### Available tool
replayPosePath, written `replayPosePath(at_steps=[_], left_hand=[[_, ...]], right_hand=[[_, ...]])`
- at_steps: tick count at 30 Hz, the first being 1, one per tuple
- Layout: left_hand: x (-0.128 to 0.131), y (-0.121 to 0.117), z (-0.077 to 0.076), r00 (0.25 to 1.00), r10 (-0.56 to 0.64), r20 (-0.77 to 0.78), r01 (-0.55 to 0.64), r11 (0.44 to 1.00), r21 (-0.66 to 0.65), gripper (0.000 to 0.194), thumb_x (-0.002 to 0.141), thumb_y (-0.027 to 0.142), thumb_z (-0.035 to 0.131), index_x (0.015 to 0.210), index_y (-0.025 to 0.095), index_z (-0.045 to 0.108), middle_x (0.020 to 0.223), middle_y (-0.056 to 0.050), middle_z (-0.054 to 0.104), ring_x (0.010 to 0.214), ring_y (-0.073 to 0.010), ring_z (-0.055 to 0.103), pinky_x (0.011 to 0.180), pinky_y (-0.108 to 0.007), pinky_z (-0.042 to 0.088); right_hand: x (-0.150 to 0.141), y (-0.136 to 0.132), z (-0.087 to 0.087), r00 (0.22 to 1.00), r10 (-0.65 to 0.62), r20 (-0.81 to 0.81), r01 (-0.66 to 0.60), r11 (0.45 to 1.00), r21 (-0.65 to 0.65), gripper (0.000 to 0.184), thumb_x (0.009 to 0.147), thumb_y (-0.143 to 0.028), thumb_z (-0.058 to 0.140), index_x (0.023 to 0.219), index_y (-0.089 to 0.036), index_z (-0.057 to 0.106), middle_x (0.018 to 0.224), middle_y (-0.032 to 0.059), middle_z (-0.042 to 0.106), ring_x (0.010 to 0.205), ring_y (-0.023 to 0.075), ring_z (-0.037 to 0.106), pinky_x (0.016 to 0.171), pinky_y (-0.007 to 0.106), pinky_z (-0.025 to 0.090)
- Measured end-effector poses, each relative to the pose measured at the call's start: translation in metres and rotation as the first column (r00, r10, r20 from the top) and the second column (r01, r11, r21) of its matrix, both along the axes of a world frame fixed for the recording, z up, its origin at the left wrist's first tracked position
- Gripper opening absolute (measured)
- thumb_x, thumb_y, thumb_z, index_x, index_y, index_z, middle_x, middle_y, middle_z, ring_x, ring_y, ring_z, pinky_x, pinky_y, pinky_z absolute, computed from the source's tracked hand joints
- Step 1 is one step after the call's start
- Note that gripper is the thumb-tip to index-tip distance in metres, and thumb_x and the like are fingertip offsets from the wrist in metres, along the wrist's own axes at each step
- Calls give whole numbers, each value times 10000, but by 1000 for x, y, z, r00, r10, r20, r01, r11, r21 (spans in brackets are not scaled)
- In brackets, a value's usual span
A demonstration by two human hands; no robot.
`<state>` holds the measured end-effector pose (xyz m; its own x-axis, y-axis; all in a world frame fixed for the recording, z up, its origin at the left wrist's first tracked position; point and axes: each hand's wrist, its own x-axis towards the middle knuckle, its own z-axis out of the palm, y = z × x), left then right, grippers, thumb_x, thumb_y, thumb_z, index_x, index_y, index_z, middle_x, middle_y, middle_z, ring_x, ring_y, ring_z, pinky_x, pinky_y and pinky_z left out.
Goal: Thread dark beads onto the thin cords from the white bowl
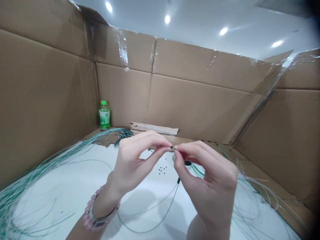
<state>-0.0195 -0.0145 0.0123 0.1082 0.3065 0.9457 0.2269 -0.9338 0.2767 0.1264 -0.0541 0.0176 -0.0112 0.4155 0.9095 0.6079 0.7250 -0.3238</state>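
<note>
My left hand (140,160) and my right hand (207,176) meet fingertip to fingertip above the white surface (87,186). Each is closed in a pinch of thumb and forefinger. Between the fingertips shows a tiny dark green piece (172,147), too small to make out its kind. Below my right fingers hangs a short black end piece (178,181) on a thin wire (152,231), which loops down and left toward my left wrist. Past the hands, several tiny black beads or grains (162,170) lie scattered. A round dark-topped object (188,163) is partly hidden behind my right hand.
A large bundle of green and white wires (50,166) runs along the left side; more loose wires (265,193) lie at the right. A green-capped bottle (104,116) stands in the back left corner. Cardboard walls (190,106) enclose the area, with a cardboard strip (155,128) at the back.
</note>
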Motion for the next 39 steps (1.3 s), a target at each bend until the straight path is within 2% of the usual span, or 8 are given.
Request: replayPosePath(at_steps=[8,14,19,25,28,33,36,39], left_hand=[[0,0,2,991,117,-64,-106,983,151,132,795,35,665,836,157,640,752,9,671,677,-65,618,639,-159,534],[1,0,2,987,142,-81,-126,976,175,145,792,11,657,834,148,637,749,6,671,675,-59,614,639,-150,537],[2,2,1,996,81,-44,-74,988,138,145,785,37,681,848,164,653,767,11,691,681,-63,629,652,-160,553],[1,5,-1,999,-37,-5,37,999,-16,129,803,67,670,836,191,678,761,27,719,674,-68,656,617,-163,551],[3,5,-1,1000,-27,1,27,998,-56,116,811,66,656,807,181,672,733,30,717,648,-55,648,603,-142,537],[5,6,-1,1000,-14,12,15,996,-85,88,802,89,666,770,171,669,688,30,703,598,-53,635,573,-130,535],[5,5,0,999,-33,-8,32,990,-135,92,806,96,661,752,170,668,677,32,699,589,-51,634,548,-116,520],[5,4,0,1000,14,-21,-16,994,-111,97,794,91,659,736,168,649,653,39,675,569,-45,609,542,-120,502]], right_hand=[[1,-2,1,997,-54,55,55,998,-6,138,810,-44,593,760,-170,620,696,-19,580,596,69,515,550,210,467],[0,-2,2,996,-65,60,64,998,3,147,810,-35,589,735,-157,620,690,-15,575,592,67,514,550,209,459],[1,-1,3,999,-21,39,20,1000,10,137,820,-37,616,771,-162,639,729,-19,619,638,64,567,585,193,472],[3,4,3,999,48,-15,-48,998,-34,147,813,-42,642,768,-181,652,733,-37,663,662,71,601,605,196,477],[2,7,4,995,92,-40,-95,992,-83,140,804,-50,638,767,-184,655,718,-44,665,646,67,594,593,191,483],[1,8,6,999,22,-39,-26,995,-95,116,765,-74,620,722,-182,624,652,-54,635,599,70,578,572,201,494],[2,8,6,999,29,-19,-32,992,-121,109,762,-80,612,727,-183,623,649,-56,642,591,73,587,567,208,499],[1,9,5,1000,26,-3,-26,990,-137,106,773,-92,611,723,-184,627,638,-54,642,584,78,587,564,219,497]])
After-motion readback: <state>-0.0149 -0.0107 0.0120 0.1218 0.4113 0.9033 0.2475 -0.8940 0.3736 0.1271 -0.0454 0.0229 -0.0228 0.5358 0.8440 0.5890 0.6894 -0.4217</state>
